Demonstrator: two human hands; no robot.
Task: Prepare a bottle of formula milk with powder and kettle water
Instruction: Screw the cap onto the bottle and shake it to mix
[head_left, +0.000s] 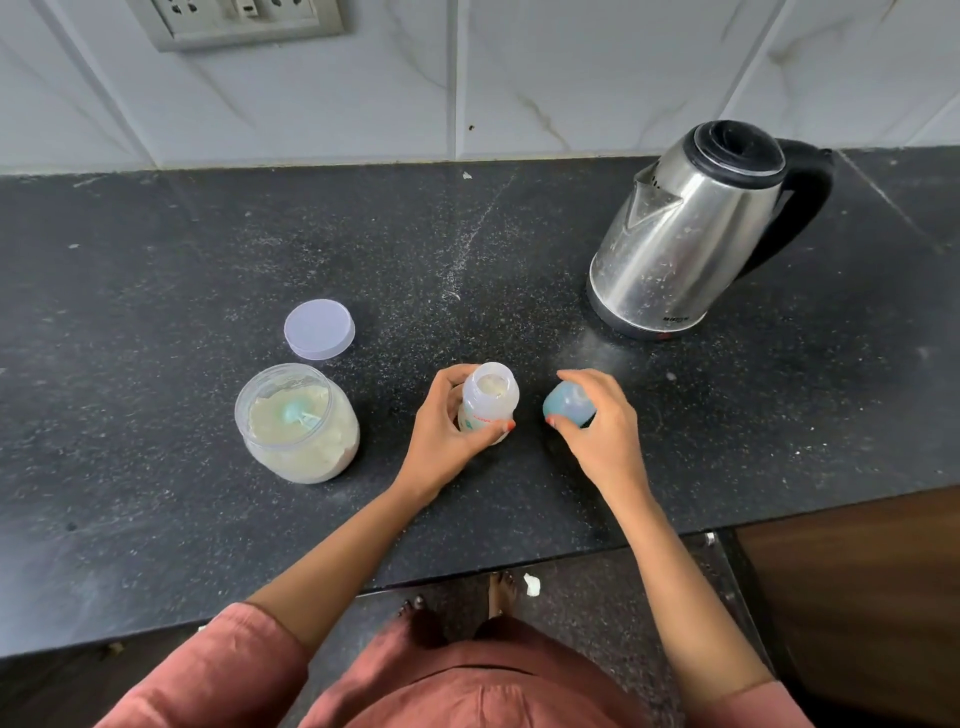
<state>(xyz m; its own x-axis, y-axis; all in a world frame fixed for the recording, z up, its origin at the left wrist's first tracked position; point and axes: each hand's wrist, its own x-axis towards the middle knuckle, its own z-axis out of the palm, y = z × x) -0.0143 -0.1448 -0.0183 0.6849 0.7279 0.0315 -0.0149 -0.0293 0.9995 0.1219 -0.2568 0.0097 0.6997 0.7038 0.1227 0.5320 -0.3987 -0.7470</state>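
A: Location of the small clear plastic baby bottle (488, 402)?
B: It stood upright on the black speckled worktop (156, 260), with the left hand (447, 436) wrapped round it. Probably light and slick, so hold mid-body. The right hand (602, 426) gripped the blue plastic bottle cap (566, 405).

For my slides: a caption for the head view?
Left hand grips open bottle; right hand holds its cap; powder jar and kettle nearby.

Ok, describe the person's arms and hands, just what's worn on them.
Both forearms are bare. Loose rust-pink sleeves end near the elbows: left sleeve, right sleeve. The left hand and right hand have orange-red polish on the thumbnails; no rings, bangles or watch show.
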